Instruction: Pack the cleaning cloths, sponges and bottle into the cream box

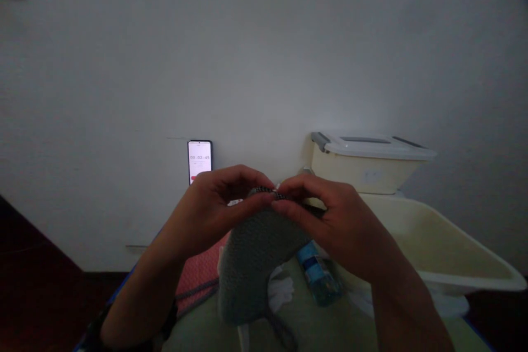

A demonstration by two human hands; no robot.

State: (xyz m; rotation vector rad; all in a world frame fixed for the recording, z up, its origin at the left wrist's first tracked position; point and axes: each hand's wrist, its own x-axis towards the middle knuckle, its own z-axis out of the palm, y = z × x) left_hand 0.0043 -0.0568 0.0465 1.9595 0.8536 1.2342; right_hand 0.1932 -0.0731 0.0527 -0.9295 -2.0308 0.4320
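A grey knitted piece (251, 264) hangs down between my two hands, with its top edge on a needle (270, 192) held at chest height. My left hand (214, 212) is closed, pinching the left end of that top edge. My right hand (330, 220) is closed too, its fingertips pinching the knitting and needle right beside the left fingertips. A grey strand of yarn (198, 291) trails off to the lower left from the piece.
A phone (200, 160) showing a timer leans on the white wall behind. A lidded cream box (367, 162) and a large cream tub (445, 247) stand at the right. A blue bottle (319, 278), a red cloth (198, 272) and white paper lie below.
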